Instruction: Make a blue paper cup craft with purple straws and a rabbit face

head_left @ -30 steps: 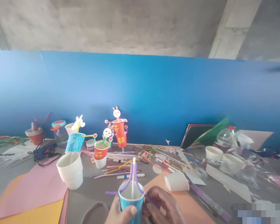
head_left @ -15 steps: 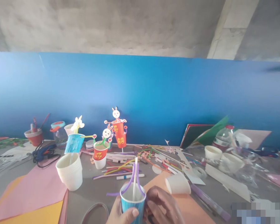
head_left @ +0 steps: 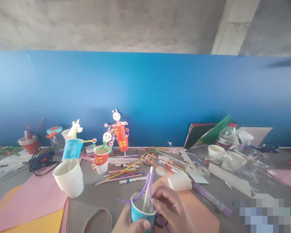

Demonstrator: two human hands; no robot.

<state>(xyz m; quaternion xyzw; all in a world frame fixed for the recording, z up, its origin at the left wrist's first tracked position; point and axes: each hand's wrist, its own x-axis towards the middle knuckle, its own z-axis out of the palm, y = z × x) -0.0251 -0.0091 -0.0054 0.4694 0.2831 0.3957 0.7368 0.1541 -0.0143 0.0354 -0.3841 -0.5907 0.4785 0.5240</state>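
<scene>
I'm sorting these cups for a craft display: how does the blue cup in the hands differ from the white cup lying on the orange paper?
The blue cup is blue outside and stands mouth up; the white cup is plain white and lies on its side on the orange paper. The blue cup holds a white straw and purple straws; no straw shows in the white cup. The left hand and right hand touch the blue cup; nothing holds the white cup. Both look like small paper cups.

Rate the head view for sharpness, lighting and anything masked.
Head view: soft daylight, no harsh glare; overall slightly blurred, clutter at the far table edge smeared. The blue cup and both hands sit cropped at the bottom edge. A pixelated patch masks the lower right corner. Edges bow from the wide lens.
</scene>
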